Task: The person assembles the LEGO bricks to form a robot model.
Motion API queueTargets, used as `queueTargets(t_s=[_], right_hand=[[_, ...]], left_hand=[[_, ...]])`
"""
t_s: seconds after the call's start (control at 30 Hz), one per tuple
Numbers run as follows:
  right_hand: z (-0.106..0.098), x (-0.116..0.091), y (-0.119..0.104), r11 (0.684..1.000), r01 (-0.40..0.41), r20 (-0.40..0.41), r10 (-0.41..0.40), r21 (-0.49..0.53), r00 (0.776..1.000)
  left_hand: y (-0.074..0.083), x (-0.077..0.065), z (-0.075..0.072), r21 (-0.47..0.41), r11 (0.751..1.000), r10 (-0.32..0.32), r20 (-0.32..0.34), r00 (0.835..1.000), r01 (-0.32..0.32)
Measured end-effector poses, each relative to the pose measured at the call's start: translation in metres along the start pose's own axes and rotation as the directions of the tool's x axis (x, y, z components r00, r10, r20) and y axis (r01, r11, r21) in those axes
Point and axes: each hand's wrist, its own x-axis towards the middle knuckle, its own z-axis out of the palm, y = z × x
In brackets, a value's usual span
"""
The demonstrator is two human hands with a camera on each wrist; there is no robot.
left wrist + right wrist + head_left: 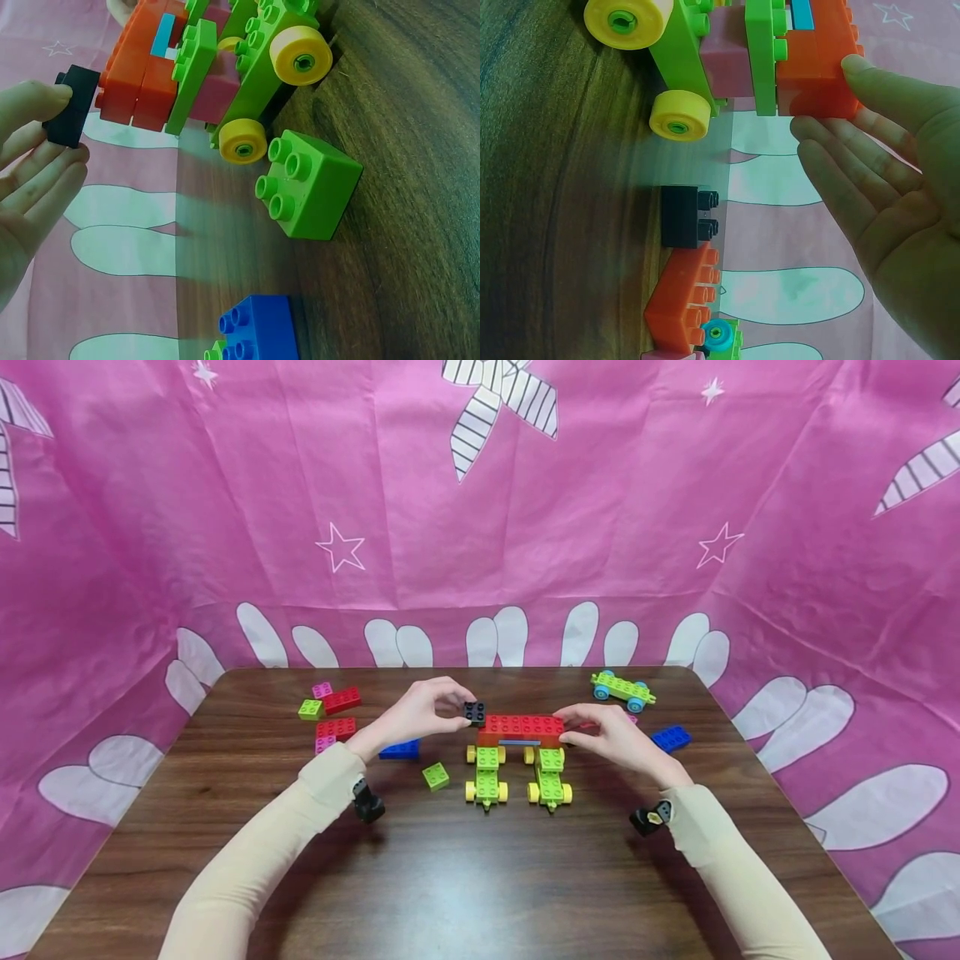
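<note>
My left hand [420, 708] pinches a small black brick [474, 712] between thumb and fingers, right at the left end of a row of stacked red bricks [521, 727]. At the opposite end, my right hand [611, 737] grips the row, its thumb near the top edge and its fingers along the far side. The red row lies across two green wheeled bases [487, 787] with yellow wheels [301, 58]. Between row and bases sit a flat green piece [193, 79] and a pink brick [217, 88]. A light blue piece [520, 742] shows at the row's front.
A loose green brick [435, 776] and a blue brick [400, 750] lie left of the build. Red bricks [341, 700] and small pink and green ones are farther left. At right are another blue brick [671, 738] and a green base with blue wheels [622, 687].
</note>
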Motion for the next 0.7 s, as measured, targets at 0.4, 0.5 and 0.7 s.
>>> queueTargets(t_s=[0.4, 0.5, 0.7], right_hand=[[0.0, -0.001, -0.002, 0.999, -0.012, 0.005, 0.012, 0.037, 1.0], [0.0, 0.0, 0.002, 1.0, -0.003, 0.008, 0.003, 0.024, 1.0], [0.0, 0.0, 0.002, 1.0, 0.03, 0.013, -0.03, -0.003, 0.999]], left_hand=[[0.021, -0.004, 0.001, -0.008, 1.0, -0.022, 0.014, 1.0, 0.022], [0.037, -0.008, -0.001, -0.005, 1.0, -0.021, 0.019, 1.0, 0.021], [0.031, -0.004, 0.003, -0.012, 1.0, -0.022, 0.023, 0.999, 0.022]])
